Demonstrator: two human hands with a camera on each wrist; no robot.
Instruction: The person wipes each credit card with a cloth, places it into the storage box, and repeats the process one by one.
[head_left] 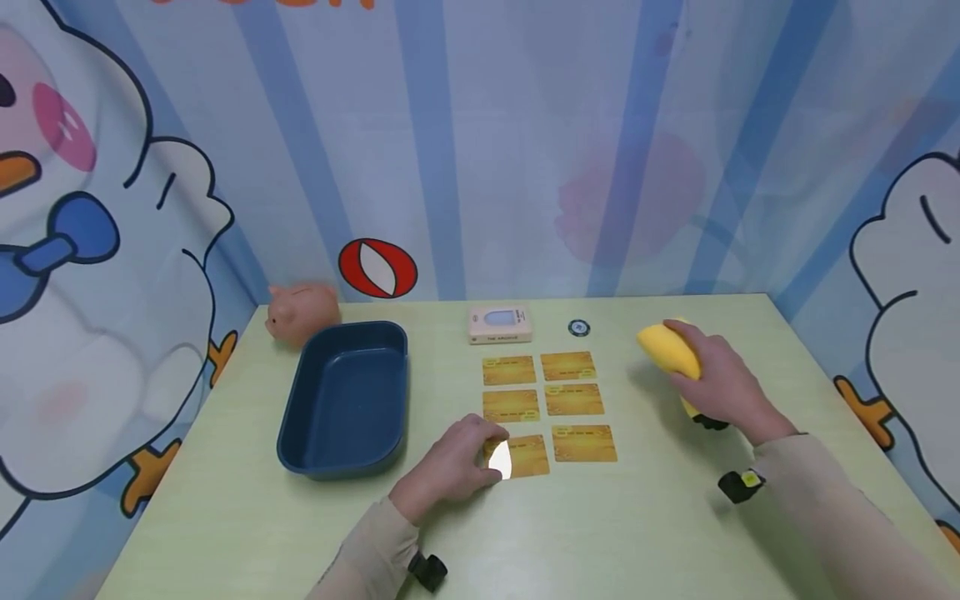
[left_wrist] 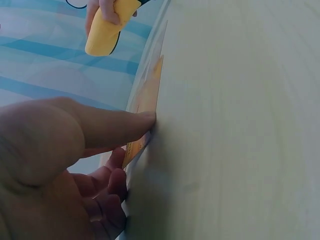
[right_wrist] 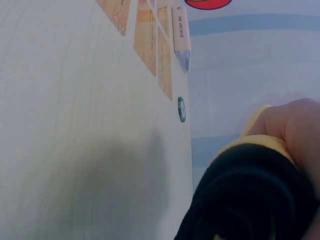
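Gold cards lie in two columns on the table. My left hand [head_left: 460, 458] pinches the near-left gold card [head_left: 530, 456] by its left edge, which catches a bright glare. In the left wrist view the thumb [left_wrist: 120, 125] lies on one side of that card [left_wrist: 149, 95], with fingers beyond it, and the card tilts a little. My right hand [head_left: 720, 377] grips a yellow object with a black end [head_left: 670, 351] above the table's right side. Its dark end [right_wrist: 245, 195] fills the lower right of the right wrist view; its exact kind is unclear.
A dark blue tray [head_left: 296, 446] stands left of the cards, with a pink piggy bank [head_left: 303, 312] behind it. Toward the back are a small box [head_left: 500, 325] marked THE ARCHIVE and a round chip [head_left: 579, 328]. A printed curtain [head_left: 510, 150] hangs behind the table.
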